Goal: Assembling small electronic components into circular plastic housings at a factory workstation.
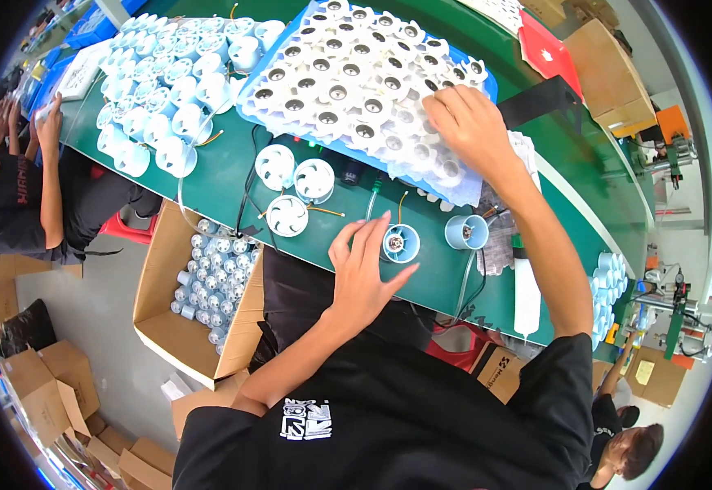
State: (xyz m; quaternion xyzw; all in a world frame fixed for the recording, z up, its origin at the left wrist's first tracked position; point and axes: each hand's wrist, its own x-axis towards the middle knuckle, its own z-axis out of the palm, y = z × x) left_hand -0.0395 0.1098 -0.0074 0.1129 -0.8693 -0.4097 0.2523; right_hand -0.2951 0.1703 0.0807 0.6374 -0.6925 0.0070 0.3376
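"Head view: how far along can the work be judged?"

"Three light-blue plastic cylinders with white bladed faces [287, 216] are grouped on the glossy green tabletop [495, 302]; these may be judged fitted, as may the blue-and-white pieces [219, 282] heaped in the open brown cardboard box [160, 282]; the light-blue round housing with a bared metal core [411, 247] is seen to lack such a face, and a light-blue open-mouthed housing [454, 234] is seen to its right; many white plastic impellers with dark centres [338, 92] are left on the blue tray [493, 88]."

"And the grips?"

"By the left hand [360, 282], spread wide, nothing is held; it is placed just beside the bared housing, though contact cannot be told; the fingers of the right hand [472, 122] are curled over the impellers at the tray's right side; whether one is pinched cannot be told."

"Where is room offered?"

"Between the two housings and toward the table's front edge; beyond them, movement is bounded by the tray; on the right, it is narrowed by a white green-capped bottle [526, 294]."
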